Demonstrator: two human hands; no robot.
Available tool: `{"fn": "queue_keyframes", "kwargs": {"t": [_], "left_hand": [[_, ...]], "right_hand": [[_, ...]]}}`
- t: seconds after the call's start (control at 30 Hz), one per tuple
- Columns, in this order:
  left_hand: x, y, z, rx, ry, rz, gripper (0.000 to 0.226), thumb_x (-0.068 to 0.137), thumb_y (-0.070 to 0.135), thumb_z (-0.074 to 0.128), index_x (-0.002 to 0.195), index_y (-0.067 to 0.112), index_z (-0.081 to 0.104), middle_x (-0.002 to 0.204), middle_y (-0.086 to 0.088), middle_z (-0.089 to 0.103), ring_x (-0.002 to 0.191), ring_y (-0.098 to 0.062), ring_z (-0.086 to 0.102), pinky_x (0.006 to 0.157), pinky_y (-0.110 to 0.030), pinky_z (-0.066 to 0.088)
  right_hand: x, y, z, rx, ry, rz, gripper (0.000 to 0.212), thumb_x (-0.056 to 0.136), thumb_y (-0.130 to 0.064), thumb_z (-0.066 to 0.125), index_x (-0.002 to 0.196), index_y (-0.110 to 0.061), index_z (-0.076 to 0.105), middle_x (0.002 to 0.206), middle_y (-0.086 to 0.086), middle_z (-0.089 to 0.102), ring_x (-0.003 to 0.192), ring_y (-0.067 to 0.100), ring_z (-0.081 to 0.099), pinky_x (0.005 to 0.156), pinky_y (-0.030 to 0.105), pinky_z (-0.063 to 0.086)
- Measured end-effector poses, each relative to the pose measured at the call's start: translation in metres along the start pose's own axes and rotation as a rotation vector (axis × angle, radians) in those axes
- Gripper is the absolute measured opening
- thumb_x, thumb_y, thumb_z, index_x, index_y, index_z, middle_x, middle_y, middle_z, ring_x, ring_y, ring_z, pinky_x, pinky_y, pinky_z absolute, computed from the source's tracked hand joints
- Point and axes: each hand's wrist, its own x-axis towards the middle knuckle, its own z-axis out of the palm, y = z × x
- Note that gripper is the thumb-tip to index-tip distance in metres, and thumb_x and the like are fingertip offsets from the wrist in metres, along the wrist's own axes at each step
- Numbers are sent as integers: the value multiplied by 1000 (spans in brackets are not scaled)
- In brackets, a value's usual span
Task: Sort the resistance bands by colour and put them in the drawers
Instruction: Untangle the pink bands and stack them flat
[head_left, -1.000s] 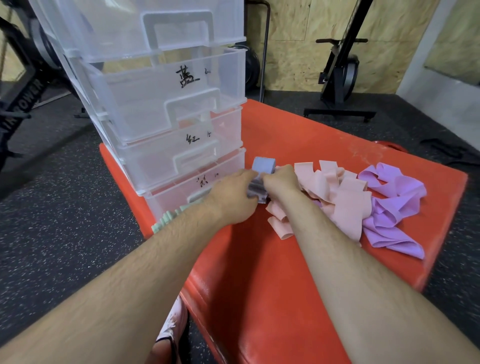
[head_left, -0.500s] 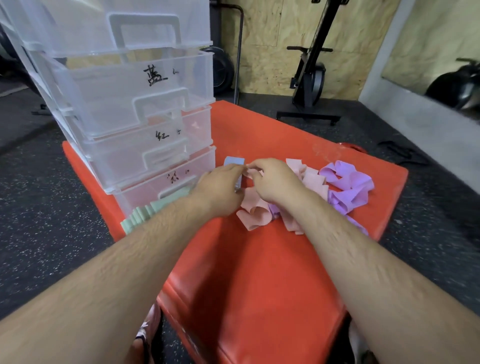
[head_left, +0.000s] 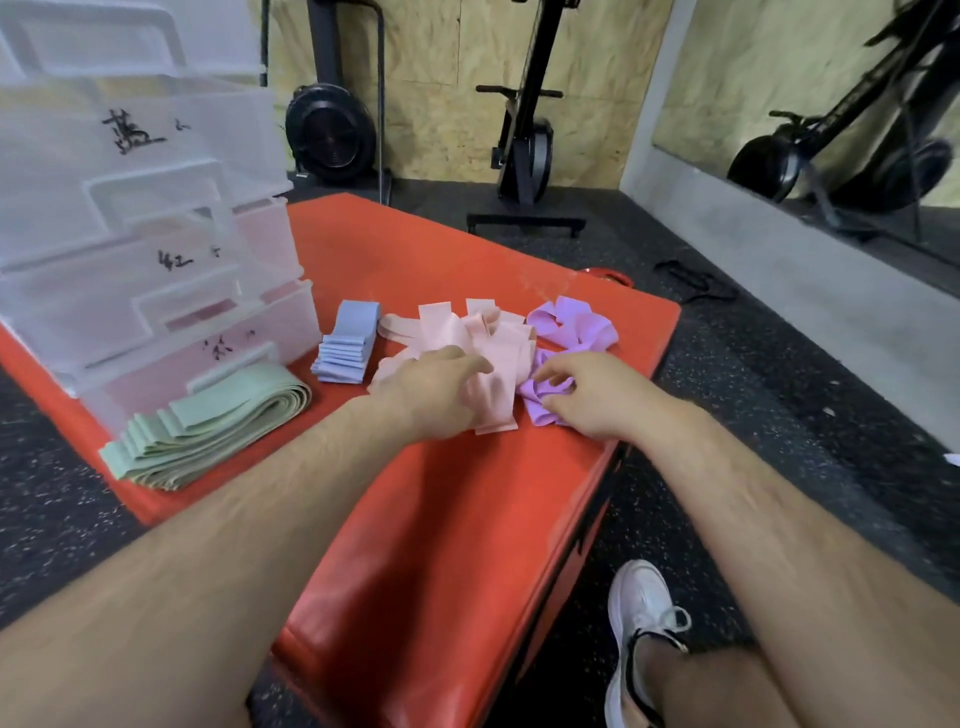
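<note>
Orange pad (head_left: 467, 519) fills most of the view; everything sits on its far half.

Drawer stack (head_left: 145, 234) at 10 o'clock, clear plastic, handwritten labels on the fronts, all drawers pushed in as far as I can tell.

Green bands (head_left: 208, 426) stacked flat at 9 o'clock, touching the bottom drawer front, long axis running 8 to 2 o'clock.

Pink bands (head_left: 467, 338) loose and tangled at centre, 12 o'clock. Purple bands (head_left: 576, 327) bunched just beside them at 1 o'clock; one purple piece is tucked under the pink edge on the near side.

Blue bands (head_left: 348, 348) folded in a neat stack at 11 o'clock, between the drawers and the pink heap.

Left hand (head_left: 431, 389) lies palm-down on the pink heap, fingers spread, pressing not pinching. Right hand (head_left: 587, 395) on the near purple piece, fingers curled toward it; can't tell if it's gripped.

Key relation: pink and purple overlap right between the hands, seam running roughly 6 to 12. Right hand is nearer the purple, left is pinning the pink. Likely move is to pull purple out toward 3 o'clock.
</note>
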Motion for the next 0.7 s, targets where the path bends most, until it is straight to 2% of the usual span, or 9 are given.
{"fn": "queue_keyframes", "kwargs": {"t": [0.07, 0.17, 0.23, 0.33, 0.4, 0.47, 0.53, 0.63, 0.7], "left_hand": [[4, 7, 6, 83, 8, 17, 42, 93, 33, 56, 135, 39, 51, 129, 3, 53, 124, -23, 50, 84, -33, 34], [7, 14, 15, 59, 51, 40, 27, 92, 34, 61, 119, 33, 63, 112, 1, 61, 108, -24, 60, 84, -37, 48], [7, 16, 12, 0, 98, 30, 20, 91, 27, 61, 110, 25, 68, 106, 0, 67, 100, -24, 64, 82, -35, 50], [1, 23, -10, -309, 259, 20, 18, 90, 10, 56, 97, 18, 71, 84, 7, 67, 82, -15, 65, 67, -26, 46], [-7, 24, -30, -546, 358, 9, 14, 90, 11, 60, 92, 20, 71, 79, 1, 66, 72, -11, 59, 65, -27, 45], [-17, 22, -45, -754, 416, 20, 15, 90, 14, 67, 96, 27, 72, 89, -12, 69, 72, -11, 57, 70, -33, 50], [-28, 25, -59, -918, 465, 27, 20, 90, 17, 70, 107, 28, 69, 93, -17, 69, 73, -10, 58, 67, -29, 50], [-42, 27, -70, -1082, 482, 13, 41, 92, 23, 69, 130, 30, 54, 85, -8, 66, 73, -5, 63, 61, -15, 49], [-47, 23, -69, -1095, 425, 31, 59, 91, 27, 72, 141, 34, 42, 89, -3, 69, 81, -6, 66, 69, -17, 53]], "right_hand": [[1, -1, 0, -6, -9, -39, 30, 91, -20, 60, 117, -30, 69, 110, -10, 69, 83, 8, 61, 66, 19, 46], [1, -7, 0, -32, -22, -74, 32, 90, -21, 63, 121, -28, 67, 110, -9, 69, 98, 11, 65, 84, 28, 52], [1, -9, -1, -22, -23, -91, 31, 91, -20, 63, 122, -26, 65, 107, -9, 71, 99, 11, 66, 85, 27, 52], [-1, -16, -7, 130, 8, -99, 33, 91, -22, 66, 122, -29, 59, 106, -11, 67, 88, 14, 69, 70, 19, 51], [-1, -23, -11, 275, 69, -135, 39, 87, -22, 70, 123, -28, 58, 101, -11, 63, 85, 14, 66, 72, 23, 52], [-2, -34, -14, 443, 135, -175, 37, 86, -17, 71, 121, -26, 60, 89, -10, 63, 80, 13, 62, 76, 31, 51], [-4, -44, -19, 598, 193, -194, 32, 88, -10, 69, 115, -26, 62, 80, -7, 65, 72, 10, 60, 71, 31, 50], [-7, -59, -28, 779, 272, -164, 47, 87, -9, 73, 129, -19, 56, 86, 3, 75, 72, 9, 66, 65, 19, 52], [-11, -66, -35, 871, 325, -136, 57, 85, -14, 77, 135, -21, 51, 93, 6, 75, 76, 6, 69, 60, 11, 50]]}}
